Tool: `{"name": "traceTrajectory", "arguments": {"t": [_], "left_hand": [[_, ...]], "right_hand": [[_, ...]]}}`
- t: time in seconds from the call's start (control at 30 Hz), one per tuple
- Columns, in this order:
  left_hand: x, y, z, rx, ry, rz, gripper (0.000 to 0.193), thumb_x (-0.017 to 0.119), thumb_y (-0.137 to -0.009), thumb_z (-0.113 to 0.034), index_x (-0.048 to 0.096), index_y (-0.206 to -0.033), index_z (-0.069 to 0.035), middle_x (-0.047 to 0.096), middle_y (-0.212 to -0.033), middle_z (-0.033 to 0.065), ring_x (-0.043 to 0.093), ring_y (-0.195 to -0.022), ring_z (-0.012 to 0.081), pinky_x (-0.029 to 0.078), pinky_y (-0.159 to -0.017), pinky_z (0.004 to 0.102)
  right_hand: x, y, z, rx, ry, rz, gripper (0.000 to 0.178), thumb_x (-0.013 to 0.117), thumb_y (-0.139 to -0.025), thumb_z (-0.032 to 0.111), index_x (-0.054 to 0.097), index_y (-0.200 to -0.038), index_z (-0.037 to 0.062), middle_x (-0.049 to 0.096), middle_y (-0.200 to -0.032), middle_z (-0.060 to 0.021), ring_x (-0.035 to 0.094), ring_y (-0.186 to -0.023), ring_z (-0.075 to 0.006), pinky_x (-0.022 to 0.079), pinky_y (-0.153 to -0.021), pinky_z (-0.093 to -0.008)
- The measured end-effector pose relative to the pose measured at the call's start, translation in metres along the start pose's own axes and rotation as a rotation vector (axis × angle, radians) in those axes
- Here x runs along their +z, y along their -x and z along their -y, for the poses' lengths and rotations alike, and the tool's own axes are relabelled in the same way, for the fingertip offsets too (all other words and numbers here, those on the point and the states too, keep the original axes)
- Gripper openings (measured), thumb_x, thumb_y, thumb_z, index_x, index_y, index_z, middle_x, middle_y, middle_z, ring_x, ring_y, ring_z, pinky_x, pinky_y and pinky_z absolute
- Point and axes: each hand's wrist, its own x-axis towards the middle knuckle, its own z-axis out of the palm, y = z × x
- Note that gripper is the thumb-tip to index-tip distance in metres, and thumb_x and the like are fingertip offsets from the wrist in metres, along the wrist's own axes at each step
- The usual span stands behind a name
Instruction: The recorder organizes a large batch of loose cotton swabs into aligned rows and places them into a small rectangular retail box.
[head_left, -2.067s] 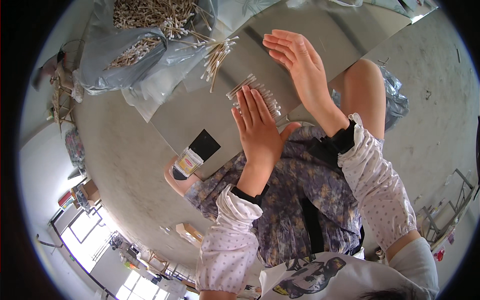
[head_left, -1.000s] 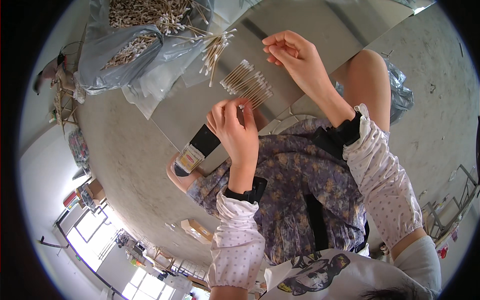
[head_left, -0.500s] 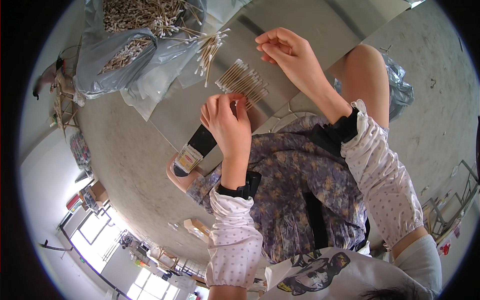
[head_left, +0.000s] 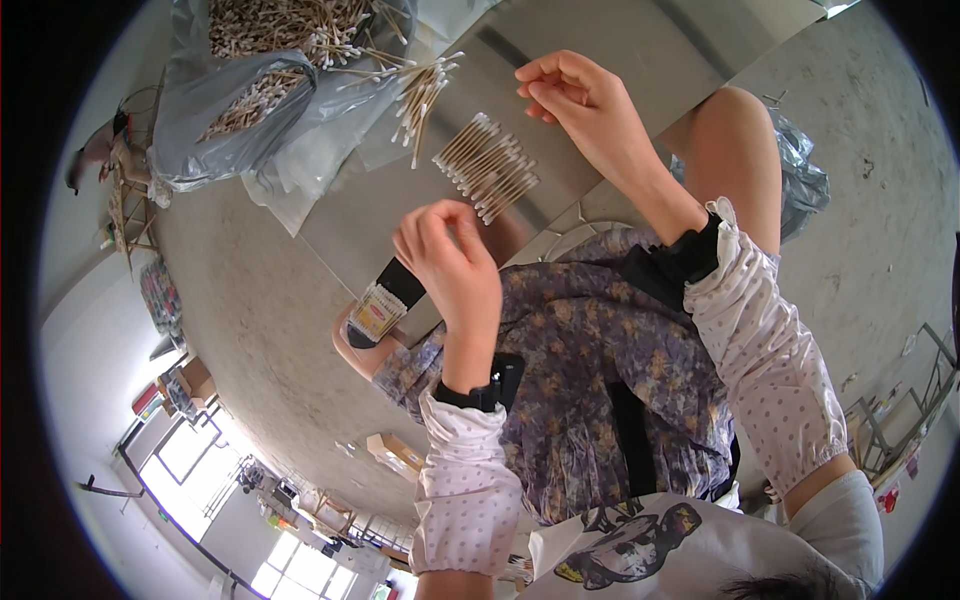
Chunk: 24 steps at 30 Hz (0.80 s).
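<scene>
A row of cotton swabs [head_left: 486,165] is laid on the grey table [head_left: 350,230] between two curled hands.
The swabs are set side by side, probably so that they stay aligned. Whether anything is gripped by the left hand [head_left: 455,265] or right hand [head_left: 590,100] cannot be told. Loose swabs [head_left: 425,95] are spread near the row; the black strip [head_left: 400,285] is partly covered.

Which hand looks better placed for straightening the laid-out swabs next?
Probably the left: the left hand is right beside the near end of the row of cotton swabs, with only a slim gap in this view. The right hand shows a wider gap, off toward the upper right.
</scene>
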Motion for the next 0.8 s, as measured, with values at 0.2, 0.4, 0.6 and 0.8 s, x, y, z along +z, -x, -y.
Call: {"name": "traceTrajectory", "arguments": {"t": [0.2, 0.4, 0.6, 0.8], "left_hand": [[0.005, 0.028, -0.021, 0.079, -0.024, 0.155, 0.010, 0.065, -0.091, -0.016, 0.059, -0.089, -0.009, 0.053, -0.090, 0.0049, 0.049, -0.089, 0.0273, 0.036, -0.085, 0.0410], [0.015, 0.009, -0.014, 0.053, -0.097, 0.094, 0.010, 0.067, -0.090, -0.017, 0.061, -0.091, -0.009, 0.052, -0.088, 0.0042, 0.049, -0.090, 0.0262, 0.036, -0.086, 0.0410], [0.013, 0.009, -0.013, 0.125, -0.098, 0.032, 0.040, 0.066, -0.091, -0.024, 0.054, -0.125, -0.004, 0.050, -0.129, 0.0158, 0.044, -0.124, 0.0357, 0.032, -0.104, 0.0484], [0.024, 0.045, -0.041, 0.181, -0.166, 0.367, 0.083, 0.061, -0.094, -0.040, 0.024, -0.151, 0.007, 0.021, -0.158, 0.0271, 0.019, -0.148, 0.0411, 0.018, -0.117, 0.0574]], "right_hand": [[0.008, 0.001, 0.005, 0.014, -0.024, 0.001, 0.019, 0.057, -0.095, 0.008, 0.063, -0.108, -0.0037, 0.069, -0.097, -0.0098, 0.067, -0.085, -0.0144, 0.053, -0.078, -0.0271], [0.005, 0.001, 0.004, 0.015, 0.005, 0.007, 0.019, 0.057, -0.095, 0.008, 0.062, -0.109, -0.0044, 0.069, -0.098, -0.0108, 0.068, -0.087, -0.0152, 0.053, -0.078, -0.0274], [-0.003, 0.003, 0.013, -0.061, 0.178, 0.112, 0.015, 0.059, -0.090, 0.005, 0.065, -0.104, 0.0005, 0.066, -0.097, -0.0099, 0.067, -0.082, -0.0173, 0.053, -0.075, -0.0297], [-0.006, 0.017, 0.015, -0.220, 0.564, 0.372, 0.008, 0.059, -0.081, 0.002, 0.062, -0.087, 0.0053, 0.060, -0.091, -0.0081, 0.062, -0.080, -0.0270, 0.050, -0.072, -0.0377]]}}
